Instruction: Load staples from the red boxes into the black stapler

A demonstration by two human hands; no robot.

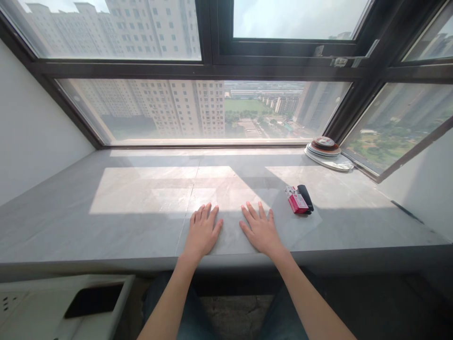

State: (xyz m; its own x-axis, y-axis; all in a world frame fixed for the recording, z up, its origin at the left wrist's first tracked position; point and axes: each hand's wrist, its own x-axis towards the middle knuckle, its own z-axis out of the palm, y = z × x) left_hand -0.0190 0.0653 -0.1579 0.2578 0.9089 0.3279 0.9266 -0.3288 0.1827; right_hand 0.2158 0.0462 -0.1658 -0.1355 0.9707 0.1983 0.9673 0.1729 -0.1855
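My left hand [203, 231] lies flat, palm down, on the grey stone windowsill [134, 236], close to its front edge. To its right, my right hand [262, 230] rests the same way with its fingers spread. Neither one holds anything. Beyond my right hand, to the right, sits a small pink and white box [297, 202], and a black stapler [306, 198] leans against its right side. A gap separates my right fingers from the box.
A stack of plates or dishes [325, 153] stands in the far right corner by the window frame [212, 71]. A dark thin strip [406, 211] lies along the right wall. Below the sill at left, a phone-like black slab [94, 301] rests on a white surface [31, 307].
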